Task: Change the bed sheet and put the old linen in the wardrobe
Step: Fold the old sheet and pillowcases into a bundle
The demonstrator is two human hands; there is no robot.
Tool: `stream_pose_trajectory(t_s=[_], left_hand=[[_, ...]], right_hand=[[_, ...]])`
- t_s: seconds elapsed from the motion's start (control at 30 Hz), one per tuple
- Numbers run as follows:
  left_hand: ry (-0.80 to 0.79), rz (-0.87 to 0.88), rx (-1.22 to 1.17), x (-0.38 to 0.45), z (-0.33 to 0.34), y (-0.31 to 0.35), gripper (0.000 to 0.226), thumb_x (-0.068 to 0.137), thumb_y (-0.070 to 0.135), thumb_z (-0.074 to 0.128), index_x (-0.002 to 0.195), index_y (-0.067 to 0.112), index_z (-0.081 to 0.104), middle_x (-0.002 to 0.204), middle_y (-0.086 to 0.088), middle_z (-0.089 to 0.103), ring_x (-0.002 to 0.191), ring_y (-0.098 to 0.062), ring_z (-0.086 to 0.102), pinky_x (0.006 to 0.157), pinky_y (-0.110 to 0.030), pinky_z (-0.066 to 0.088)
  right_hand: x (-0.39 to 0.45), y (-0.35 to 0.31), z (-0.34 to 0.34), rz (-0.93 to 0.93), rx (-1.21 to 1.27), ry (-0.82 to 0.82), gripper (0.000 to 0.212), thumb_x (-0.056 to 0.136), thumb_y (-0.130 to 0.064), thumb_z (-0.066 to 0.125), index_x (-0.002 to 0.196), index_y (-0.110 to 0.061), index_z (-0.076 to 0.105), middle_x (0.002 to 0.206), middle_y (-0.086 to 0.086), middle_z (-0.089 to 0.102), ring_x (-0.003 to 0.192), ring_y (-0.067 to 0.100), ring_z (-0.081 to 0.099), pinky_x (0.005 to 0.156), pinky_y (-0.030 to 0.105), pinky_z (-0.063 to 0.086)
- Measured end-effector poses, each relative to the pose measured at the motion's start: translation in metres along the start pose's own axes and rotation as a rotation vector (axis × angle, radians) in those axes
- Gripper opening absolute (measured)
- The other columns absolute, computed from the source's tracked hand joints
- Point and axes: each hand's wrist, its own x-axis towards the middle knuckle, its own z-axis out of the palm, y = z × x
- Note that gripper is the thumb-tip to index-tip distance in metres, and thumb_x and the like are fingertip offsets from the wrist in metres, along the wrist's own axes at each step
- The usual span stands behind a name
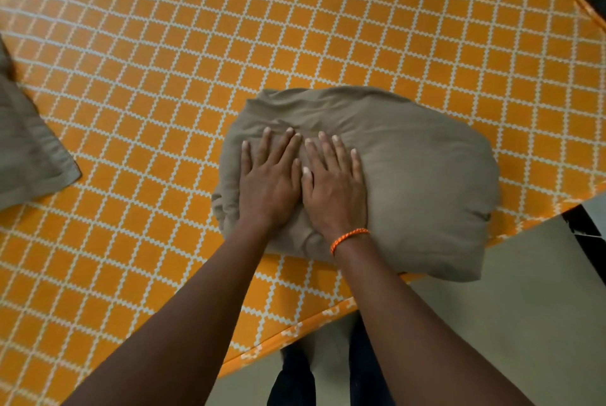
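**Clerk:** On the bed, left to right. Item one: grey-brown pillow (29,140), partly cut off at the left edge, lying on the orange lattice-print sheet (328,28)

**Checker:** Well apart from the rest?

**Clerk:** Yes. Item two: left hand (269,176), fingers straight and spread, pressed flat on the folded grey-brown linen (426,176), gripping nothing. Item three: right hand (334,182), just beside the left, thumbs nearly touching, likewise flat with straight fingers, holding nothing. Orange cord bracelet (349,236) on its wrist.

**Checker:** And the linen itself?

**Clerk:** One puffy bundle near the bed's near edge, its right end overhanging toward the pale floor (524,307). Judged to be the old linen, folded and being flattened; wardrobe not in view.

**Checker:** Handling note?

**Clerk:** Both palms sit on the left half; the right half looks fuller. Likely best to sweep the palms rightward, pushing air out, then slide fingers under both ends so the folds hold when lifted. Risk: soft cloth springing open, or the overhanging end slipping off
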Motion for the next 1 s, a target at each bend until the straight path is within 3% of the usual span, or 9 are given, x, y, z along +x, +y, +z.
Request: stream_pose_trajectory(t_s=[0.33,0.5,0.6,0.67,0.77,0.87,1.0], left_hand=[[0.216,-0.008,-0.009,-0.02,0.02,0.008,0.057,0.108,0.034,0.037,0.164,0.026,0.034,0.173,0.009,0.023,0.163,-0.02,0.007,0.128,-0.059,0.011],[0.209,-0.009,-0.068,-0.028,0.018,0.0,0.066,0.105,0.041,0.045,0.167,0.03,0.026,0.176,0.004,0.015,0.163,-0.028,0.004,0.129,-0.053,0.016],[0.188,-0.033,-0.03,-0.037,0.018,-0.006,0.067,0.106,0.047,0.042,0.168,0.032,0.019,0.176,0.004,0.01,0.163,-0.031,0.001,0.128,-0.054,0.016],[0.17,-0.054,0.011,-0.042,0.018,-0.009,0.068,0.107,0.051,0.038,0.168,0.035,0.013,0.177,0.006,0.005,0.163,-0.033,-0.001,0.127,-0.062,0.013],[0.15,-0.215,-0.021,-0.056,0.022,-0.021,0.07,0.106,0.058,0.034,0.167,0.042,0.003,0.176,0.011,-0.001,0.162,-0.035,0.003,0.12,-0.071,0.02],[0.141,-0.317,-0.228,-0.08,0.03,-0.047,0.064,0.109,0.054,0.024,0.168,0.039,0.004,0.176,0.007,0.009,0.162,-0.03,0.014,0.125,-0.064,0.019],[0.036,-0.181,-0.216,-0.113,0.038,-0.098,0.062,0.112,0.047,0.009,0.169,0.025,0.009,0.176,0.01,0.008,0.163,-0.014,0.002,0.13,-0.053,0.012]], right_hand=[[-0.023,0.013,0.008,-0.007,-0.077,0.057,0.061,0.107,-0.045,0.033,0.165,-0.028,0.024,0.173,-0.001,0.02,0.161,0.019,0.01,0.127,0.048,0.014],[-0.044,0.05,0.0,-0.014,-0.082,0.082,0.064,0.107,-0.048,0.037,0.165,-0.026,0.023,0.173,-0.001,0.019,0.16,0.019,0.013,0.128,0.043,0.018],[-0.064,0.082,-0.007,0.001,-0.077,0.116,0.063,0.107,-0.043,0.041,0.165,-0.025,0.025,0.172,-0.001,0.02,0.16,0.018,0.014,0.128,0.044,0.019],[-0.08,0.104,-0.013,0.026,-0.097,0.123,0.064,0.106,-0.041,0.042,0.165,-0.027,0.023,0.173,-0.002,0.017,0.16,0.018,0.012,0.127,0.047,0.019],[-0.097,0.13,-0.016,0.073,-0.156,0.103,0.064,0.107,-0.044,0.038,0.166,-0.031,0.018,0.174,-0.004,0.012,0.161,0.019,0.007,0.127,0.054,0.013],[-0.106,0.144,-0.015,0.13,-0.143,0.114,0.063,0.108,-0.046,0.035,0.166,-0.033,0.014,0.174,-0.005,0.011,0.161,0.02,0.006,0.128,0.055,0.011],[-0.129,0.166,-0.014,0.268,-0.053,0.162,0.062,0.111,-0.046,0.029,0.167,-0.026,0.013,0.174,-0.003,0.011,0.161,0.019,0.006,0.127,0.053,0.017]])
